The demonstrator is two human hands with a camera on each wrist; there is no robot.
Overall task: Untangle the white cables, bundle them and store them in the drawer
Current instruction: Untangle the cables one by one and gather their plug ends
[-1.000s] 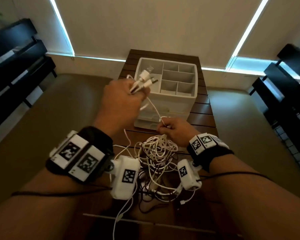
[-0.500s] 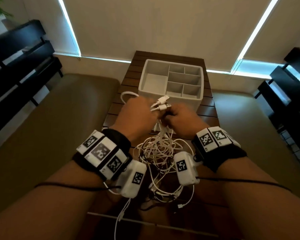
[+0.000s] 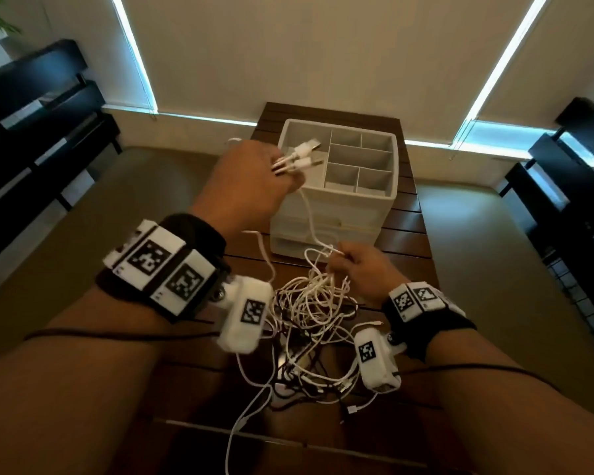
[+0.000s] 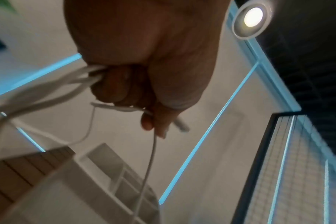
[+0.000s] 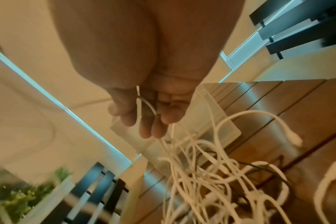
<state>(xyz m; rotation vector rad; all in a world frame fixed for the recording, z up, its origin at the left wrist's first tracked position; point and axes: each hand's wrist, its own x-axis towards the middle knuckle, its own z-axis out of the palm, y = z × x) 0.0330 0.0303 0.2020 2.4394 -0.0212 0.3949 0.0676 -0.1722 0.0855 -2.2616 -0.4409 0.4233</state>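
The wooden slatted worktop (image 3: 405, 234) carried a white drawer unit (image 3: 336, 214) at its far end; the open top tray was divided into compartments, and the drawers below appeared closed. Nearer the person lay the tangle of white cables (image 3: 309, 320), heaped on the worktop between the two forearms, with some dark cables mixed in beneath.

The left hand (image 3: 244, 186) was raised beside the drawer unit, its fingers (image 4: 123, 87) curled round several cable ends, the plugs (image 3: 299, 159) projecting over the tray. One strand ran taut from this hand down to the right hand (image 3: 364, 272), which was low over the heap, its fingers (image 5: 144, 128) pinching a strand of the white cables.

Assessment: untangling was in progress; no cable was bundled or stored.

Risks: pulling the taut strand while loops were still crossed would likely tighten knots rather than free them. Lifting further could drag the whole heap, dark cables included, towards the worktop edge. The gripped plugs could catch the tray rim and shift the unit.

Markings: square black-and-white coded tags on both wristbands (image 3: 158, 265) and wrist cameras. No readable brand or writing was found.
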